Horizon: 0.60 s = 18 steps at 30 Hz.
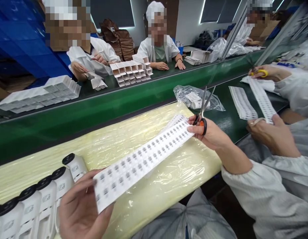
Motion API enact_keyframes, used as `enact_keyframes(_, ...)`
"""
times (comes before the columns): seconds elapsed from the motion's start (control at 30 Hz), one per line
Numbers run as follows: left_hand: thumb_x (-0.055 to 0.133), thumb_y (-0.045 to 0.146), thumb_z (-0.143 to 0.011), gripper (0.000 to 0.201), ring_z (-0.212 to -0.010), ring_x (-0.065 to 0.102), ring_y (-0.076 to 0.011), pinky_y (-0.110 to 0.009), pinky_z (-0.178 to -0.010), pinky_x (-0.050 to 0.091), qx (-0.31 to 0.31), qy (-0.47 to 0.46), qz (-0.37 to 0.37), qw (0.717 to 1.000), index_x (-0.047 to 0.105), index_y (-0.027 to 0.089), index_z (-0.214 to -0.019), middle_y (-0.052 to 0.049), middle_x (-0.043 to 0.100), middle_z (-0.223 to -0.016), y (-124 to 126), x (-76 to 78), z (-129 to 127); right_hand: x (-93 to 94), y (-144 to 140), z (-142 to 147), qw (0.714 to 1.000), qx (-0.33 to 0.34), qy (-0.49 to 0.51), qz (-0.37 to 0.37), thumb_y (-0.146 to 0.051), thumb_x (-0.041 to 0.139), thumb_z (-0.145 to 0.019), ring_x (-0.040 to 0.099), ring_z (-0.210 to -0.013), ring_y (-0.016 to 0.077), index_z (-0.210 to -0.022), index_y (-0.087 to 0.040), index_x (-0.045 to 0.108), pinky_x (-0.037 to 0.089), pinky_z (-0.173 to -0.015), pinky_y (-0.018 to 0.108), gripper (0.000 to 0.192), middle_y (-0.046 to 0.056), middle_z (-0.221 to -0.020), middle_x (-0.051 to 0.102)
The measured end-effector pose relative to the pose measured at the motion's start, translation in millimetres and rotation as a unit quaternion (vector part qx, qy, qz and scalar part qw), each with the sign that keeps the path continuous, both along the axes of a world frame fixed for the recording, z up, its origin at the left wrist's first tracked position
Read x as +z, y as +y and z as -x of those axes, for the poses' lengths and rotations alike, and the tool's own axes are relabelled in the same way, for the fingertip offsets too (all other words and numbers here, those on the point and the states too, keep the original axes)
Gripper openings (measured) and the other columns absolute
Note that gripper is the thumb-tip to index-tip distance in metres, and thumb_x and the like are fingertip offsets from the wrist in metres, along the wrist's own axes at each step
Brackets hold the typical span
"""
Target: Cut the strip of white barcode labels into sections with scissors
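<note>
Because the printed sheet (144, 161) looks light, thin and easy to crease, we hold it best by its two ends, our left hand (80, 205) pinching one and our right hand (213, 134), which carries scissors (203, 111), the other, above the yellow wrapped pad (173, 179).

A factory packing line: a long green belt (106, 102) runs from nine o'clock towards two, a worker (170, 49) in white smock and cap faces you beyond it at twelve, white cartons (131, 73) stack at eleven, matching white devices (48, 196) line up at eight.
</note>
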<state>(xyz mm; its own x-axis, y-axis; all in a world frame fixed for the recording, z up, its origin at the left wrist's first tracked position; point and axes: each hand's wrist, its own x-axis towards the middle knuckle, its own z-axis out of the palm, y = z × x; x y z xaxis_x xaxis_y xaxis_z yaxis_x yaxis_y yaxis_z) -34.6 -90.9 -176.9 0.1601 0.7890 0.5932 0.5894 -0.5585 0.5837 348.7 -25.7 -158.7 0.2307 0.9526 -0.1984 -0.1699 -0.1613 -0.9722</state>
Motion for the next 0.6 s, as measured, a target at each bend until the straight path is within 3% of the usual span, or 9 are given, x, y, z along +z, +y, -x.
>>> enact_keyframes(0.07,0.058,0.022,-0.094,0.035,-0.118,0.065,-0.0258,-0.030,-0.076,0.065,0.005,-0.009,0.059,0.998,0.056,0.030,-0.128,-0.010,0.059,-0.125,2.6,3.0,-10.7,-3.9,15.7,-13.8,0.999,-0.007,-0.049,0.016,-0.032,0.089,-0.049,0.061,-0.079,0.0170,-0.096,-0.021,0.057,0.050,-0.066,0.030,0.058,0.002,-0.097,0.060)
enact_keyframes(0.17,0.059,0.029,-0.093,0.027,-0.112,0.065,-0.0249,-0.024,-0.065,0.062,-0.035,0.137,0.090,0.986,0.063,0.030,-0.120,-0.009,0.058,-0.122,12.3,-1.3,-16.5,-10.1,38.5,-25.5,0.990,-0.029,-0.136,0.033,-0.024,0.087,-0.048,0.060,-0.079,0.0184,-0.093,-0.019,0.058,0.049,-0.065,0.030,0.053,0.005,-0.097,0.063)
enact_keyframes(0.23,0.058,0.031,-0.093,0.036,-0.112,0.064,-0.0261,-0.027,-0.065,0.062,-0.070,0.203,0.058,0.975,0.060,0.030,-0.129,-0.010,0.059,-0.125,19.1,-7.6,-16.4,-14.3,51.4,-28.8,0.977,-0.049,-0.204,0.035,-0.018,0.086,-0.050,0.059,-0.082,0.0192,-0.090,-0.018,0.059,0.049,-0.070,0.032,0.049,0.006,-0.096,0.065)
enact_keyframes(0.33,0.060,0.028,-0.091,0.040,-0.112,0.064,-0.0260,-0.032,-0.078,0.062,-0.110,0.232,-0.007,0.966,0.056,0.026,-0.131,-0.011,0.060,-0.125,27.0,-14.4,-17.2,-20.2,64.4,-29.7,0.953,-0.067,-0.291,0.039,-0.015,0.084,-0.052,0.059,-0.085,0.0207,-0.084,-0.017,0.059,0.048,-0.078,0.034,0.040,0.006,-0.094,0.066)
enact_keyframes(0.47,0.061,0.024,-0.092,0.027,-0.109,0.063,-0.0241,-0.032,-0.081,0.059,-0.122,0.234,-0.046,0.963,0.059,0.021,-0.119,-0.013,0.061,-0.122,31.2,-12.6,-20.5,-25.3,69.3,-28.8,0.924,-0.079,-0.372,0.036,-0.019,0.081,-0.058,0.061,-0.087,0.0221,-0.083,-0.017,0.059,0.048,-0.081,0.033,0.033,0.009,-0.097,0.069)
enact_keyframes(0.6,0.058,0.030,-0.095,0.028,-0.105,0.062,-0.0249,-0.033,-0.077,0.057,-0.110,0.264,-0.044,0.957,0.062,0.023,-0.122,-0.012,0.059,-0.122,28.8,-7.6,-21.7,-27.6,68.3,-32.8,0.902,-0.093,-0.420,0.034,-0.020,0.080,-0.060,0.063,-0.088,0.0237,-0.089,-0.017,0.061,0.049,-0.080,0.033,0.035,0.010,-0.101,0.070)
